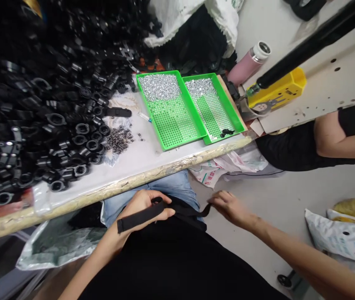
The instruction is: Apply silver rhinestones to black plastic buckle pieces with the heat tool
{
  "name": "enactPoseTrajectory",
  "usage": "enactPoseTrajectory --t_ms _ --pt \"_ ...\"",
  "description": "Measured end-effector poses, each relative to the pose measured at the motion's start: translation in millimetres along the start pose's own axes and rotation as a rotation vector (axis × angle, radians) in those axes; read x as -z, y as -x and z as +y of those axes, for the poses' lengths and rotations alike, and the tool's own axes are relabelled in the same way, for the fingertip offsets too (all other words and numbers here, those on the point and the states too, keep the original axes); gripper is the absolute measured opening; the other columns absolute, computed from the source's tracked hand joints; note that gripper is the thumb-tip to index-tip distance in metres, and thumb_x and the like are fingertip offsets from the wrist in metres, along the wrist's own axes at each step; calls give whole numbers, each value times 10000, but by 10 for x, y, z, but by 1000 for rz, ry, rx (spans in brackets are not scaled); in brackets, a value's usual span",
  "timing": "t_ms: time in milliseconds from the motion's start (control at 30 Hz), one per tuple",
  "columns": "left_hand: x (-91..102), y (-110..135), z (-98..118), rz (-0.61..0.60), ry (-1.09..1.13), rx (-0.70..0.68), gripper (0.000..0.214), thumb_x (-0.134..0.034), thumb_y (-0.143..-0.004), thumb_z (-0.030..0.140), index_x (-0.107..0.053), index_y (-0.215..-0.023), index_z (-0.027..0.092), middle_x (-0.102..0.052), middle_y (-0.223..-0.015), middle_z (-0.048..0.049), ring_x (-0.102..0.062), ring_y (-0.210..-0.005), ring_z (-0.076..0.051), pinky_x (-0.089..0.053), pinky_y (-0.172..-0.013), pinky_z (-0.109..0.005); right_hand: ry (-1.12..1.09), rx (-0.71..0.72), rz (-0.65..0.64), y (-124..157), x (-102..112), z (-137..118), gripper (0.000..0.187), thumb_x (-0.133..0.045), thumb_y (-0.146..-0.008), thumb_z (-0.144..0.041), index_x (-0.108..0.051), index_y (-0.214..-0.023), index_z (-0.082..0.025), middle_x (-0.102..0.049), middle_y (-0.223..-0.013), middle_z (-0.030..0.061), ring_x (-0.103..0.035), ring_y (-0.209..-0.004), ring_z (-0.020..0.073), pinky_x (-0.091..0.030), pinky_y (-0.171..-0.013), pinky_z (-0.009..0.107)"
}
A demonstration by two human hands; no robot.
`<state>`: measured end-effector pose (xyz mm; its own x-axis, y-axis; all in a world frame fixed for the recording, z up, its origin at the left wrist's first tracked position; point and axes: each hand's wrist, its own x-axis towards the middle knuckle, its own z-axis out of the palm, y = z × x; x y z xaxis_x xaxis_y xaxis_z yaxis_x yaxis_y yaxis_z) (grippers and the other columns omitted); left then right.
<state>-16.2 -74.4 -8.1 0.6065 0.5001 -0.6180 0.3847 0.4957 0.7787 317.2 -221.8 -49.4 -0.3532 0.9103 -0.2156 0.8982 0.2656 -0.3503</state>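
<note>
Over my lap, my left hand (144,204) pinches a black strap (138,220) between thumb and fingers. One end of that strap lies back across my wrist. A black strap stretch runs on to the right, where my right hand (232,208) grips its far end with closed fingertips. Against my dark clothing, I cannot tell whether it is all one piece. Above my hands, on the table (127,154), stand a green tray (177,133) and a second green tray (224,121), both partly filled with small shiny metal pieces.
Black ring-shaped parts (55,118) are heaped on the table's left, beside a pile of tiny fasteners (119,139). A pink bottle (247,66), a yellow bin (279,91) and a black bar (315,41) stand right. Another person's arm (336,137) is near; sacks (343,237) lie on the floor.
</note>
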Motion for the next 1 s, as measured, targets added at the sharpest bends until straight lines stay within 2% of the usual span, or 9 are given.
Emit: enactPoseTrajectory --t_ms 100,233,400,500,633,700,800,900,1000 --pt "55 -85 -3 -88 50 -10 470 -862 -646 433 -733 -999 151 -638 -621 26 -540 -540 -128 -396 -536 -228 -459 -31 54 -581 70 -523 386 -453 -1043 -257 -513 -1422 -215 -658 -1320 175 -648 -1215 275 -547 -1003 466" --pt "24 -137 -132 56 87 -77 464 -805 -710 569 -649 -912 182 -576 -628 53 -487 -538 -110 -372 -527 -216 -1015 -25 -90 -1070 77 -1038 515 -577 -1006 -440 -432 -1451 -225 -731 -1102 80 -704 -1017 217 -557 -927 380" --pt "1 -54 -237 226 -66 1 654 -335 -947 754 -674 -871 200 -605 -654 3 -547 -575 -164 -448 -569 -272 -1271 -230 -45 -1120 -115 -1171 501 -578 -966 -583 -546 -1303 -213 -647 -865 6 -551 -644 116 -459 -611 260" --pt "40 30 -124 222 -185 -152 613 -319 -999 679 -720 -932 221 -744 -942 -33 -681 -893 -219 -521 -845 -309 -1424 -327 -73 -1100 -92 -1201 476 -597 -929 -641 -567 -1149 -220 -545 -727 -52 -376 -506 74 -298 -468 223" --pt "102 68 113 30 -324 -169 619 -325 -1021 660 -640 -1399 284 -776 -1150 -31 -731 -969 -242 -519 -939 -342 -1420 -262 -171 -1214 9 -1354 453 -817 -750 -575 -599 -892 -204 -520 -661 -59 -437 -577 88 -341 -517 224" --pt "112 49 204 -52 -384 -176 642 -329 -1027 648 -496 -1547 309 -736 -1312 -45 -728 -1066 -265 -502 -992 -365 -1452 -295 -241 -1303 -2 -1462 491 -876 -657 -559 -578 -813 -202 -520 -617 -66 -426 -539 81 -324 -486 220" --pt "127 61 241 -77 -431 -316 609 -313 -1050 584 -530 -1526 272 -587 -1526 -60 -546 -1387 -282 -376 -1155 -385 -1558 -410 -288 -1397 -83 -1587 535 -880 -608 -592 -530 -740 -209 -415 -489 -112 -282 -411 47 -197 -405 212" --pt "169 218 113 -15 -409 -329 554 -530 -974 586 -671 -1366 221 -711 -1343 -88 -617 -1270 -292 -441 -1075 -372 -1579 -405 -229 -1409 -132 -1621 551 -814 -663 -651 -488 -629 -209 -382 -451 -102 -245 -386 39 -168 -397 222" --pt "195 444 -129 36 -425 -223 491 -821 -756 542 -752 -1084 183 -737 -838 -16 -663 -762 -223 -488 -693 -285 -1483 -293 -163 -1376 -90 -1606 513 -741 -757 -656 -541 -654 -195 -429 -494 -74 -333 -435 66 -258 -444 237"
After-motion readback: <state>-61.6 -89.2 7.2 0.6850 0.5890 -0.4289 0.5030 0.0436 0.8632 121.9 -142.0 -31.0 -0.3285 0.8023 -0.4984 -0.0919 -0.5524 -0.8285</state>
